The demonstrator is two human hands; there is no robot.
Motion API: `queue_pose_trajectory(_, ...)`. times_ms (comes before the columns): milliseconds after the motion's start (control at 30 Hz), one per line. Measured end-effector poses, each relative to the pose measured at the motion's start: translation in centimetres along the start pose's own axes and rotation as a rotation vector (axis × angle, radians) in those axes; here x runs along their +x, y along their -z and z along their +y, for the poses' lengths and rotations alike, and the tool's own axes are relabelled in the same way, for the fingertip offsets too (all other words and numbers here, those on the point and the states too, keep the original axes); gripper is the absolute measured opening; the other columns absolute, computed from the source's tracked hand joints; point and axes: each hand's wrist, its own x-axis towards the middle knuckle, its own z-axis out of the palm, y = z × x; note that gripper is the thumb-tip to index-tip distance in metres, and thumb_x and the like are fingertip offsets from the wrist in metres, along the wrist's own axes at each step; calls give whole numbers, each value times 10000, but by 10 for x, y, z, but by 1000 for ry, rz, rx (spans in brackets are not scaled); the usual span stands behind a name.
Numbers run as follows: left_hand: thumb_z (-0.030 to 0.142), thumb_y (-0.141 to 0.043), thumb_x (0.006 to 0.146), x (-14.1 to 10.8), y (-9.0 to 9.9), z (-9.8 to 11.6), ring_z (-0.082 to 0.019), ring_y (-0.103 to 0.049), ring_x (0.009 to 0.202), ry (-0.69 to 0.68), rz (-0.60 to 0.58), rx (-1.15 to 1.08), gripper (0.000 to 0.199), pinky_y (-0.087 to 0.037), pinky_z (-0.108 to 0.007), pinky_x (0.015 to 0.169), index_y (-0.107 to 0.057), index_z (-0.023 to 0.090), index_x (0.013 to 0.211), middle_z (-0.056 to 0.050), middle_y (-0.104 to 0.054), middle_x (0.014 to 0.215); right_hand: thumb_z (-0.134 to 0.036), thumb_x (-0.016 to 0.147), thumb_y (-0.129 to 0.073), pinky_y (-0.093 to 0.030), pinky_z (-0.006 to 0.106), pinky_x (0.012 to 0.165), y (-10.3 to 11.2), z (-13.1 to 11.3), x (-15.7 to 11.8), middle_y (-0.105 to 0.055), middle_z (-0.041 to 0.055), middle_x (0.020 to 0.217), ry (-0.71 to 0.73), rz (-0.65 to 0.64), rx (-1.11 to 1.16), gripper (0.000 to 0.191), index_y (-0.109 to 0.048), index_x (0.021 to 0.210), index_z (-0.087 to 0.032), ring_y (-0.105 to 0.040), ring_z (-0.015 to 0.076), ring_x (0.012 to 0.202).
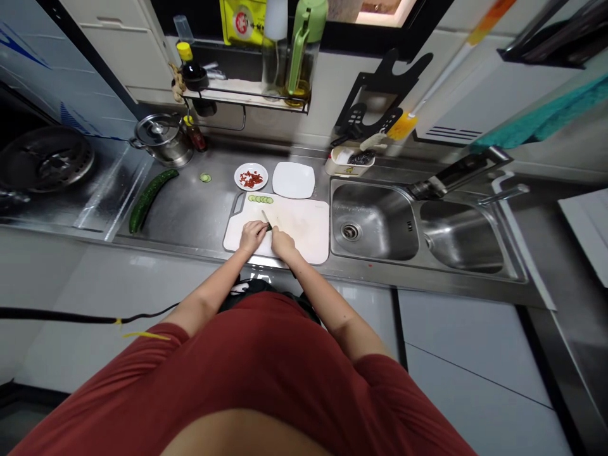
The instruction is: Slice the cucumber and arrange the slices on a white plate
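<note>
The knife [265, 218] points far between the curled left hand [251, 235] and right hand [284, 244] on the board [304, 228], which grips it unclear, cucumber slices [261, 199] just beyond.

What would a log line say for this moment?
left hand: over cutting board | right hand: over cutting board | nearby: cucumber slices, cucumber

Kitchen. I'm standing at a long stainless steel desk [209, 215], double-basin sink [375, 221] and faucet [456, 177] off to my right, gas burner [45, 158] to my left. Glossy white cabinet fronts [465, 354] below me. Ahead, a cream wall [323, 107] with a small metal shelf [247, 101] on it, and a bright window [380, 9] at top. White wall cabinets [114, 50] upper left, teal towel [541, 117] hanging upper right.
</note>
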Motion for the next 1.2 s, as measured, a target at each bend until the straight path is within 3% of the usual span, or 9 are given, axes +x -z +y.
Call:
queue_pose_trajectory(400,308,-465,923,1,4,3,-205,-595,936,-4,-20,-4,243,-437,-378,860,-677,214,994,-71,-682,983,-74,864,-419,-478,329,775,-16,17,-32,-656,163,1005,-15,-34,-39,312,-417,1168,-144,-645,251,949)
queue_pose_trajectory(900,304,-479,918,0,-1,-2,-198,-597,933,-13,-6,7,222,-425,-369,860,-673,224,990,-65,-684,969,-86,902,-352,-477,304,780,-1,-2,8,-654,143,1050,4,24,19,295,-422,1182,-147,-637,224,972)
queue_pose_trajectory(1200,317,-480,919,-1,0,-1,-198,-590,926,-25,-2,30,232,-415,-360,858,-679,225,994,-65,-683,967,-86,904,-351,-474,301,767,0,-1,6,-653,138,1045,13,38,8,303,-415,1194,-146,-637,229,965)
